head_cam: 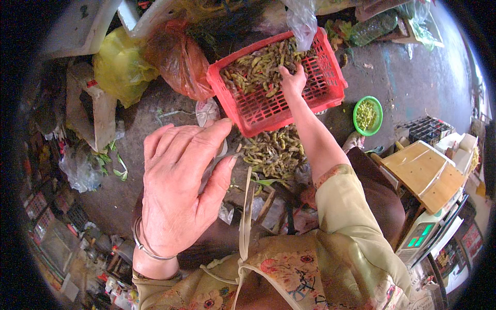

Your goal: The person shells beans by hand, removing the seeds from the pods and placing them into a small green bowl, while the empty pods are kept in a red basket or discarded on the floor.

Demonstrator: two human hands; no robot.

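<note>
My left hand (pixel 182 170), a metal bangle at its wrist, is raised close to the camera with thumb and fingers apart and nothing between them. A small brown fragment (pixel 239 147) shows by its thumb tip. My right hand (pixel 293 80) reaches into a red plastic basket (pixel 267 124) and touches bean pods (pixel 254 68), likely soybean, piled toward its far side. Whether its fingers grip any pods cannot be told. Below the basket's near edge lies another heap of pods (pixel 275 153). To the right, a green plastic bowl (pixel 381 116) contains shelled green beans (pixel 365 115).
A clear plastic bag (pixel 302 23) hangs over the basket's far edge. Left of it are an orange-red bag (pixel 182 66), a yellow bag (pixel 120 66) and a foam box (pixel 93 104). At right stand a wooden board (pixel 424 174) and a digital scale (pixel 416 238) with a lit display.
</note>
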